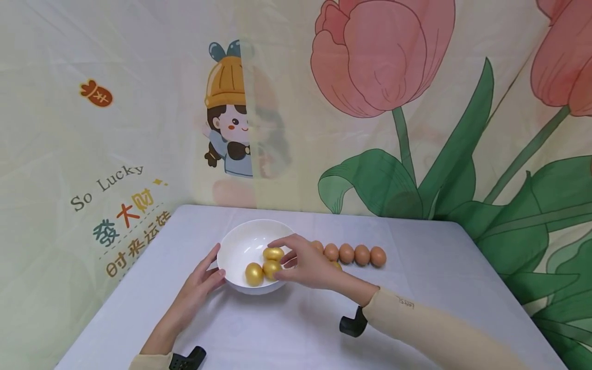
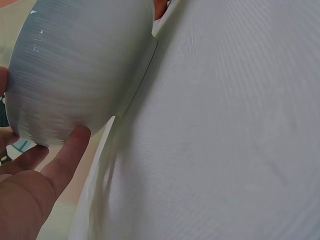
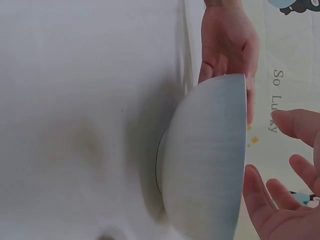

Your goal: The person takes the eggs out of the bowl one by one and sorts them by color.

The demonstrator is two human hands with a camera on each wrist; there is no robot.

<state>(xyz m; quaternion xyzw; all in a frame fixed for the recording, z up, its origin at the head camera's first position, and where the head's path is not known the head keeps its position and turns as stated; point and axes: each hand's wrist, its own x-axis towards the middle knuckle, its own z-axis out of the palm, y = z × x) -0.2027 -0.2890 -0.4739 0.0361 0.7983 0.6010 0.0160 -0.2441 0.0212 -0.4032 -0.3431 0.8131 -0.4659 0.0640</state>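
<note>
Over the white tablecloth [image 1: 296,329], our left hand [image 1: 195,289] rests extended fingers against the bowl [image 1: 241,247]; our right hand [image 1: 306,262], loosely parted, apparently empty, hangs nearer its golden eggs [image 1: 254,274], below-left.

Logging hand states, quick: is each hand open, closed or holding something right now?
Left hand: holding the side of the white bowl.
Right hand: open, holding nothing, fingers beside the golden eggs.

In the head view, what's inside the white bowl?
Three gold eggs clustered low in the white bowl. The right hand covers part of its right side and slightly overlaps the eggs; whatever lies behind it can't be seen.
</note>
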